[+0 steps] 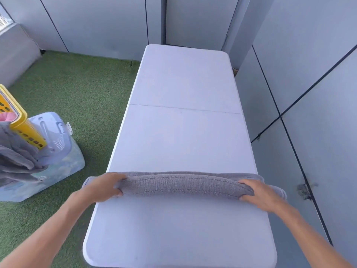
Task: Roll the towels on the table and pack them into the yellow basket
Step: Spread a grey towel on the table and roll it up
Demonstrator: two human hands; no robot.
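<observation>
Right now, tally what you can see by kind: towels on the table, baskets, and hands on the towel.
Grey towel on the white table: 1
Yellow basket, at the left edge with grey cloth over its rim: 1
Hands gripping the towel's ends, left hand and right hand: 2
Total: 4

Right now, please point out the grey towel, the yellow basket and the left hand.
grey towel [185,185]: head view, middle of the rolled part.
yellow basket [27,130]: head view, its slotted side wall.
left hand [102,187]: head view, back of the hand.
</observation>
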